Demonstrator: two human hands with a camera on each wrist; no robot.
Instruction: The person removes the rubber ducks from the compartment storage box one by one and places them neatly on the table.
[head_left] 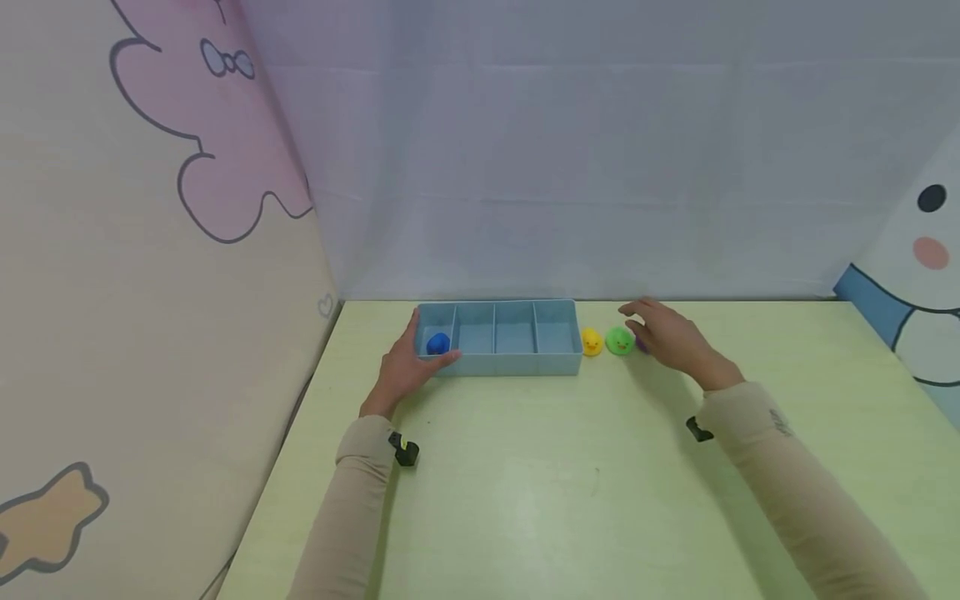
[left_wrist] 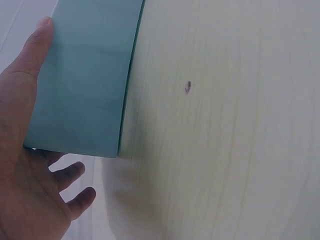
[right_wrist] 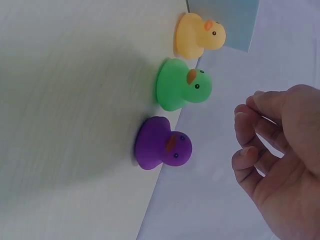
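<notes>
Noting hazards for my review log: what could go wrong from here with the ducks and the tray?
If the right hand takes the purple duck, it might knock the green duck close beside it.
The left hand touches the left end of the tray; a push there could nudge the yellow duck by the other end.
The ducks stand near the far edge of the table, so a knock might send one over.

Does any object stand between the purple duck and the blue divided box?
Yes: along the row, the green duck stands next to the purple duck, then the yellow duck, beside the box. Lifting over both looks possible.
</notes>
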